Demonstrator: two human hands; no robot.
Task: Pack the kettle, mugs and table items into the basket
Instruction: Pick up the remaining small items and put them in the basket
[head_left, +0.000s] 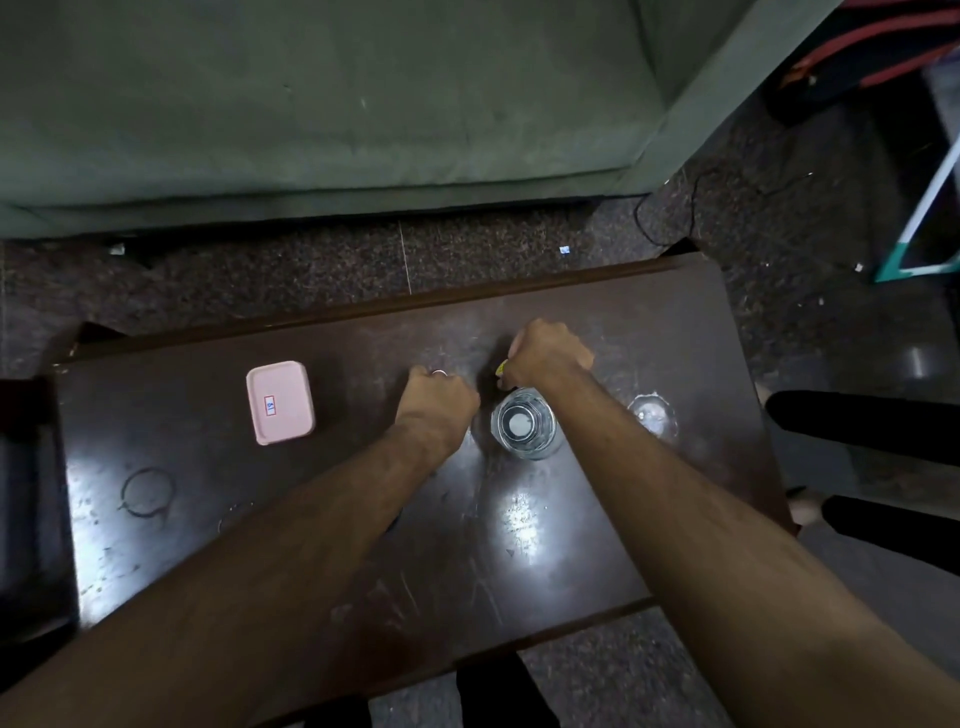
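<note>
Both my hands are fists over the middle of the dark wooden table (571, 545). My right hand (548, 353) is closed around a small object (500, 370) with a yellow tip showing at its left side; what it is cannot be told. My left hand (439, 397), with a ring on one finger, is closed just left of it, and anything inside it is hidden. A clear glass (525, 425) stands upright right below my right hand, between my two wrists. A pink lidded box (280, 402) with a small label lies at the table's left. No basket or kettle is in view.
A second clear glass (652, 413) stands at the table's right. A green sofa (311, 104) runs beyond the table across a strip of speckled floor. A dark seat (26, 493) is at the left edge. A person's dark-clad legs (883, 431) are at the right.
</note>
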